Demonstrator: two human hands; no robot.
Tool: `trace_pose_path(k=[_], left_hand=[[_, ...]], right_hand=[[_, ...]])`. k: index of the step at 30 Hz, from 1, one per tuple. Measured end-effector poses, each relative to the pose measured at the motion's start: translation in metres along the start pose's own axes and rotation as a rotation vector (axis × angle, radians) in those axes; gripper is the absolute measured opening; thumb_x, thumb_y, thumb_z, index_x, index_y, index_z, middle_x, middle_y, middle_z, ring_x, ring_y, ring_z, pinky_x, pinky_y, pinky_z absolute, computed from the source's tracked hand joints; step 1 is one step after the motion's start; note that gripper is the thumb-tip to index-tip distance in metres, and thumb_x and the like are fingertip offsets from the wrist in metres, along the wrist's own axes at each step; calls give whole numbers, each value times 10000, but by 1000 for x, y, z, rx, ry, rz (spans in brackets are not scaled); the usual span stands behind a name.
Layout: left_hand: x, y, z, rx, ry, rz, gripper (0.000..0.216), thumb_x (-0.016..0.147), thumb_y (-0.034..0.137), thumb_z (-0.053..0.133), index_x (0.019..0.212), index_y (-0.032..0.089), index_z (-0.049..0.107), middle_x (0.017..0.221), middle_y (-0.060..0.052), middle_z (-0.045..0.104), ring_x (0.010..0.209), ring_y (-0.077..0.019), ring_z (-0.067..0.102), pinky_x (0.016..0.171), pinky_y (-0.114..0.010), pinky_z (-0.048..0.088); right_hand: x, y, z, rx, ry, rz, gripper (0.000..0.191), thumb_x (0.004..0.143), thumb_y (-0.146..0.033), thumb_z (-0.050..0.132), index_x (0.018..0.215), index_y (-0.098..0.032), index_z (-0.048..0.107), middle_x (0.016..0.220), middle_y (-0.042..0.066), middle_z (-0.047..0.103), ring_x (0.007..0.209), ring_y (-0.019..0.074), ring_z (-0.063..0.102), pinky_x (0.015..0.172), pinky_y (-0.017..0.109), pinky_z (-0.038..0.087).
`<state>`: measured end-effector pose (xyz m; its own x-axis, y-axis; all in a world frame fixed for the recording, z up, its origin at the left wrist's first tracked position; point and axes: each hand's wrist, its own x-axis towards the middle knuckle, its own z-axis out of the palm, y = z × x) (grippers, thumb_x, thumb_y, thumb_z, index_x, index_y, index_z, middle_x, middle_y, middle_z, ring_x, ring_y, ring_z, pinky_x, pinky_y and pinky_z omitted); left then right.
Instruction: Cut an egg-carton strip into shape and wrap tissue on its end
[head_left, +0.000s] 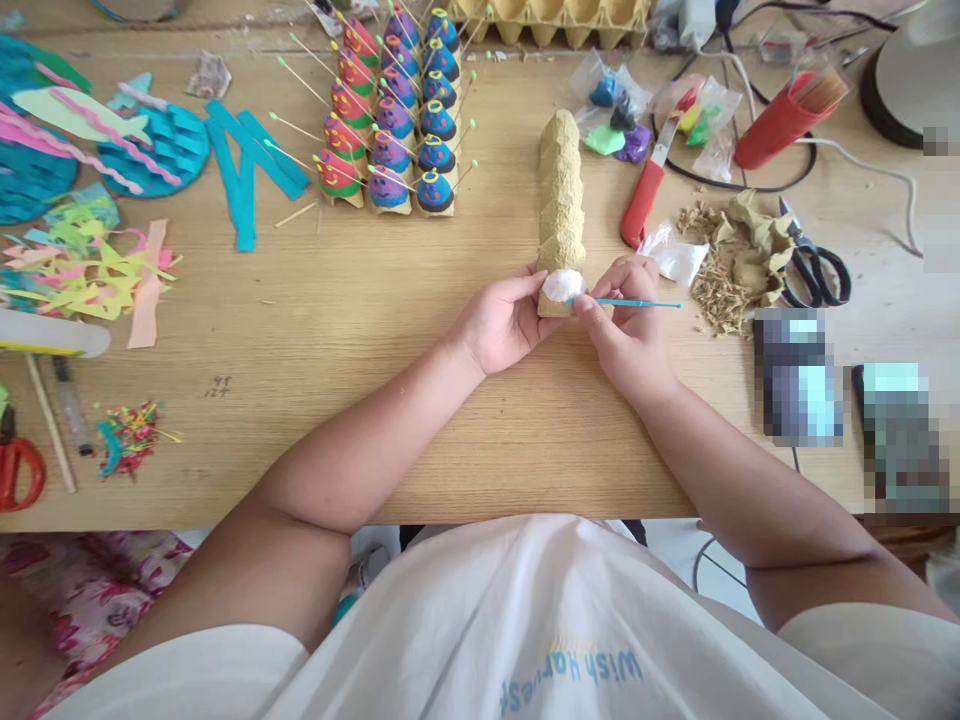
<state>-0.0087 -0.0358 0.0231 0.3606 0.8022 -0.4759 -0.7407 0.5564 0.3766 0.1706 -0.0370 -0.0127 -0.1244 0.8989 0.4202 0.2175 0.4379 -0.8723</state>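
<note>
A strip of egg carton cups [561, 190] lies on the table pointing away from me, its nearest cup capped with white clay [562, 285]. My left hand [504, 318] grips the near end of this strip from the left, with thumb and fingers on the front cup. In my right hand [630, 320] a thin blue stick tool [645, 303] is pinched between thumb and fingers. Its left tip reaches the edge of the white clay. A crumpled clear bag with white clay [673, 255] lies just beyond my right hand.
Painted egg carton caterpillars [390, 180] with pin feelers stand at the back. A red-handled knife [645, 200], black scissors [814, 265] and carton scraps [750, 245] lie right. Paper strips [97, 260] and red scissors [19, 465] are left; pixelated devices [799, 380] sit front right.
</note>
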Motion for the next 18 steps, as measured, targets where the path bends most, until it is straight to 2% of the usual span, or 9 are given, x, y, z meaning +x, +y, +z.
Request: trace_pose_path(k=[4,9,14,18], left_hand=[[0,0,1,17,-1,12,334,1102,117,466,1294,176,731,885,2,800,754,-112,766,697,-186,612],[1,0,0,14,41,2,357,1110,145,473,1361,206,719,1019,-7,833,853,-129,794,768,-208,634],[2,-1,-1,21,24,4,317,1106,146,486,1282,195,746,936,-6,814,776,-119,771,720,-196,616],[3,-2,-4,-12,30,8,343,1104,164,487,1344,207,728,991,-15,834,831,-132,795,776,-215,642]], right_hand=[[-1,7,-2,-93,1,-61,416,955,-679,754,938,-279,642,987,50,562,1190,308,575,1206,635,452],[-1,12,-4,-137,4,-62,437,945,-713,747,950,-289,644,1017,61,571,1219,318,561,1208,653,445],[-2,18,-4,-108,18,-68,465,923,-737,762,922,-288,641,999,52,579,1203,309,581,1203,658,465],[-3,19,-2,-39,31,-92,494,917,-767,753,933,-285,647,1018,35,579,1175,288,621,1160,644,515]])
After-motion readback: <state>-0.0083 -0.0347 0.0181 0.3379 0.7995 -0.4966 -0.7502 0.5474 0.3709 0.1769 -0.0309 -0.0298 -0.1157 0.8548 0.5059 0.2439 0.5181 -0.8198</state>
